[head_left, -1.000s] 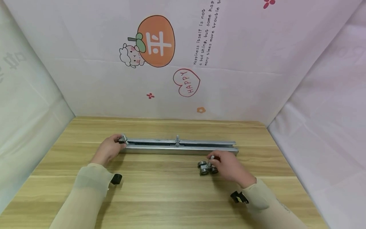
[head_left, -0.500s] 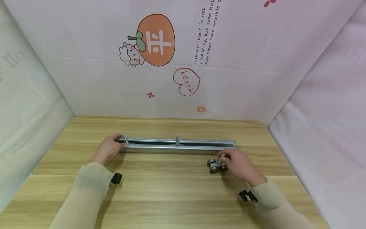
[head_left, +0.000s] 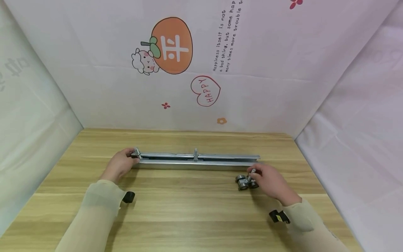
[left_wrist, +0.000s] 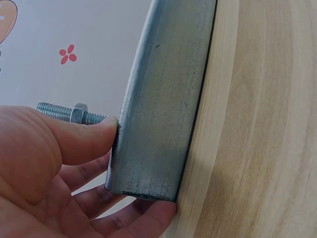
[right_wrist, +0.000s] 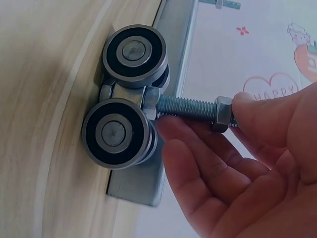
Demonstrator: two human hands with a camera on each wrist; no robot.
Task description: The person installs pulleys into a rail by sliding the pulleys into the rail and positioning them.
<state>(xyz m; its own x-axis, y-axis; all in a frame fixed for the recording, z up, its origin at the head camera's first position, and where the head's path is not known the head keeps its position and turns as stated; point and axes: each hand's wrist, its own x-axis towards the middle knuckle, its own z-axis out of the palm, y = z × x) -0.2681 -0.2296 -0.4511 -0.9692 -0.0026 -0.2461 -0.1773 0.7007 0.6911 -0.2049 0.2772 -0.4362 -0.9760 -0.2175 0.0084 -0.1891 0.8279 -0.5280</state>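
A metal C-shaped rail (head_left: 201,166) lies across the table with its slot upward. Two threaded bolts with nuts stand up from the slot, the left bolt (head_left: 137,152) at the rail's left end and the middle bolt (head_left: 196,153) near its centre. My left hand (head_left: 121,162) grips the rail's left end, thumb beside the bolt (left_wrist: 64,113) and fingertips round the end. My right hand (head_left: 270,180) pinches the upright bolt of a roller trolley (head_left: 243,182), in front of the rail's right end. Several wheels (right_wrist: 115,133) and the threaded shank show in the right wrist view.
The wooden table (head_left: 189,217) carries the rail. White printed cloth (head_left: 252,98) hangs behind the table and along both sides. A black wrist mount (head_left: 279,216) sits under the right sleeve, and another black mount (head_left: 128,197) by the left sleeve.
My right hand has moved to the right with the roller trolley, toward the rail's right end. The left hand and the rail have stayed in place.
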